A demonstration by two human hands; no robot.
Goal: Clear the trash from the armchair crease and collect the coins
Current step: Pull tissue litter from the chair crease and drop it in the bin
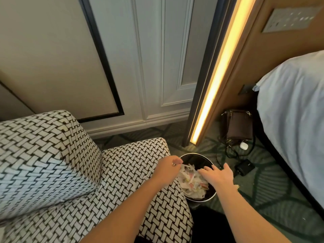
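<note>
Fingers (204, 171) over trash (192, 190), bin (197, 159) on carpet (263, 190)

Woven cloth armchair (122, 172), glossy black bin (194, 157), crumpled paper trash (189, 183), smooth white bedsheet (294, 106)

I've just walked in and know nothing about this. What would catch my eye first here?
Most likely the hands over the black bin on the floor: the right hand lies flat on the crumpled paper trash, and the left hand seems to pinch a shred of it. Then the armchair at left, with its bold black-and-white weave, and the glowing amber light strip slanting up behind the bin.
</note>
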